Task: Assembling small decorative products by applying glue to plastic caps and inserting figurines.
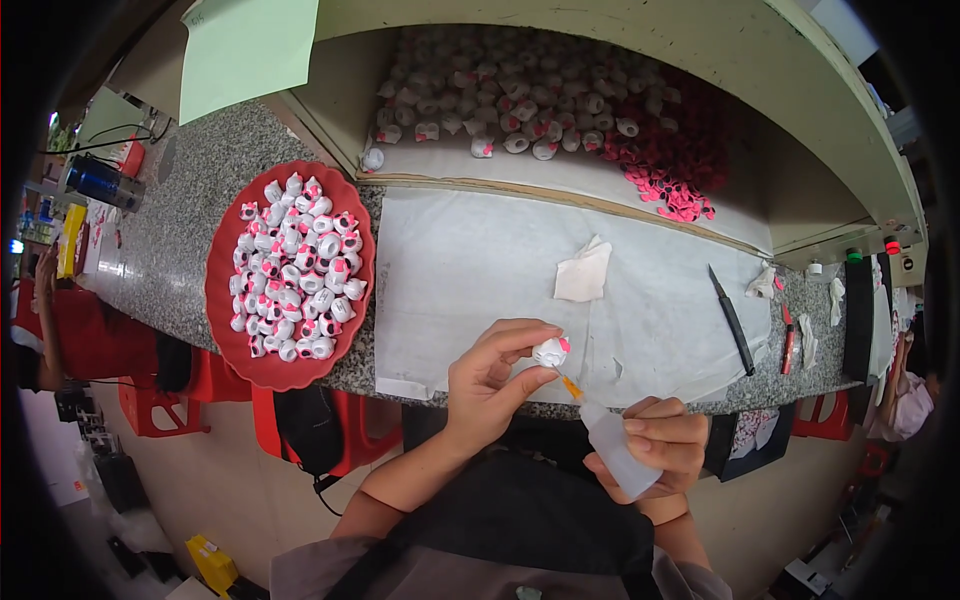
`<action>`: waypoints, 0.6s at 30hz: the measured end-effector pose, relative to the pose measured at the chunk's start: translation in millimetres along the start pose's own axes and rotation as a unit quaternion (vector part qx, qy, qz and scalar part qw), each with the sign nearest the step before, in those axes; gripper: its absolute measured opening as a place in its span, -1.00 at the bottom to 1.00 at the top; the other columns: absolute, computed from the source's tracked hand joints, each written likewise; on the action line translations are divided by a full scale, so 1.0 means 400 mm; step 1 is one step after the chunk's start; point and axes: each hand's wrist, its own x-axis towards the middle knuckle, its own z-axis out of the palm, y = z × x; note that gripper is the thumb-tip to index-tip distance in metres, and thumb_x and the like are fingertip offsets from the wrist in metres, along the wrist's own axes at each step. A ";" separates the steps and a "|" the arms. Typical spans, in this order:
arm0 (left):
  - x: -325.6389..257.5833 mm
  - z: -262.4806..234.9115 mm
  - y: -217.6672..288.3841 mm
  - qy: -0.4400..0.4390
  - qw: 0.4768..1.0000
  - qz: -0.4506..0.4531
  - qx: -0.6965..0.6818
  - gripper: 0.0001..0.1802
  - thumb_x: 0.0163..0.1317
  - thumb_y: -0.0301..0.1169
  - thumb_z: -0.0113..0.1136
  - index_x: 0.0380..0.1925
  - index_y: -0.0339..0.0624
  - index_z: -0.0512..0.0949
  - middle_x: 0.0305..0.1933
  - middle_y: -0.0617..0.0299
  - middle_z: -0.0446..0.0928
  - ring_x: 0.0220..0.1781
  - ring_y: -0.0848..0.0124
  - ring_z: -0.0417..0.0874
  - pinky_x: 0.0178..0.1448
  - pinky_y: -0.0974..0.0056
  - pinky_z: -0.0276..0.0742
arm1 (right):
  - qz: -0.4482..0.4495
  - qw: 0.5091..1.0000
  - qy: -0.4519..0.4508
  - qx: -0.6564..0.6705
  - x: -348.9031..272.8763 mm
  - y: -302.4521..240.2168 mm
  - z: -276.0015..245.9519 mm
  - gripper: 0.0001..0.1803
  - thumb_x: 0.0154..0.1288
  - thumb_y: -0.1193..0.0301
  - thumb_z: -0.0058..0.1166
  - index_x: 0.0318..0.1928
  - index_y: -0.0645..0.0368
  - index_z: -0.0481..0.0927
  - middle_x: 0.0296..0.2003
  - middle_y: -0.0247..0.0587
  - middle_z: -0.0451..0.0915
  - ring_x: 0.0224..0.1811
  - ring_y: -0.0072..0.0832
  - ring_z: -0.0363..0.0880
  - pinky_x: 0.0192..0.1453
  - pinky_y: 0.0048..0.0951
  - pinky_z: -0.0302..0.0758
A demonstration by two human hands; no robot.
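Between thumb and fingers, my left hand (492, 382) pinches a small white figurine head (550, 352) with a pink bow-like patch on it. My right hand (664, 440) is wrapped round a translucent white squeeze bottle (614, 446). The bottle's thin orange nozzle (572, 388) points up toward the figurine head, just below it. Whether the tip touches the piece I cannot tell. Both hands are over the near edge of a white paper sheet (470, 290). A scalloped red tray (222, 285) to the left holds many similar white and pink pieces (293, 265).
A crumpled white tissue (583, 272) lies on the paper. Right of it are a black craft knife (733, 322) and a red pen-like tool (787, 340). Behind, a shelf bay (420, 160) holds piled white heads and pink parts (670, 190). Other people sit at both sides.
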 end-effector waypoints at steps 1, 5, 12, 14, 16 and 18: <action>0.001 0.002 0.001 0.009 1.000 0.003 0.011 -0.67 -0.07 -0.68 0.09 -0.21 -0.39 0.39 -0.13 0.01 0.36 -0.10 0.34 0.42 0.00 0.33 0.32 | -0.002 1.000 0.011 -0.006 0.002 0.000 0.002 -0.43 -0.43 0.56 0.38 -0.29 0.13 0.37 -0.30 -0.23 0.38 -0.46 -0.41 0.42 -0.50 -0.45 0.46; 0.003 0.000 0.000 0.007 1.000 0.002 0.010 -0.67 -0.07 -0.68 0.09 -0.21 -0.38 0.39 -0.12 0.02 0.36 -0.10 0.33 0.42 0.00 0.34 0.32 | -0.007 0.999 0.028 -0.022 0.004 0.008 0.004 -0.40 -0.44 0.57 0.38 -0.27 0.13 0.35 -0.30 -0.22 0.38 -0.44 -0.40 0.43 -0.49 -0.47 0.45; 0.017 -0.046 0.001 0.093 0.995 -0.009 -0.023 -0.63 -0.07 -0.74 0.03 -0.17 -0.38 0.35 -0.11 0.05 0.37 -0.06 0.36 0.42 0.04 0.32 0.31 | 0.077 0.995 0.066 -0.023 0.026 0.068 -0.046 -0.57 -0.20 0.60 0.21 -0.32 0.20 0.25 -0.36 -0.15 0.32 -0.41 -0.43 0.42 -0.37 -0.51 0.46; 0.024 -0.064 0.010 0.122 0.992 0.023 -0.021 -0.62 -0.06 -0.71 0.05 -0.16 -0.35 0.34 -0.12 0.06 0.40 -0.10 0.40 0.45 -0.01 0.38 0.33 | 0.152 0.983 0.008 -0.104 0.061 0.109 -0.101 -0.67 -0.16 0.74 0.02 -0.34 0.27 0.25 -0.31 -0.17 0.27 -0.34 -0.41 0.45 -0.31 -0.52 0.48; 0.025 -0.078 0.011 0.131 0.991 0.027 -0.025 -0.62 -0.06 -0.71 0.05 -0.16 -0.35 0.34 -0.12 0.06 0.40 -0.10 0.40 0.45 -0.01 0.38 0.33 | 0.186 0.977 -0.032 -0.103 0.101 0.187 -0.130 -0.70 -0.15 0.77 -0.05 -0.33 0.28 0.28 -0.26 -0.20 0.24 -0.33 -0.41 0.45 -0.30 -0.54 0.49; 0.028 -0.073 0.014 0.136 0.990 0.031 -0.033 -0.62 -0.06 -0.71 0.06 -0.16 -0.35 0.34 -0.12 0.05 0.41 -0.10 0.40 0.45 -0.01 0.39 0.33 | 0.221 0.974 0.001 -0.044 0.146 0.248 -0.131 -0.69 -0.12 0.73 -0.07 -0.27 0.26 0.31 -0.32 -0.19 0.32 -0.36 -0.38 0.46 -0.31 -0.48 0.46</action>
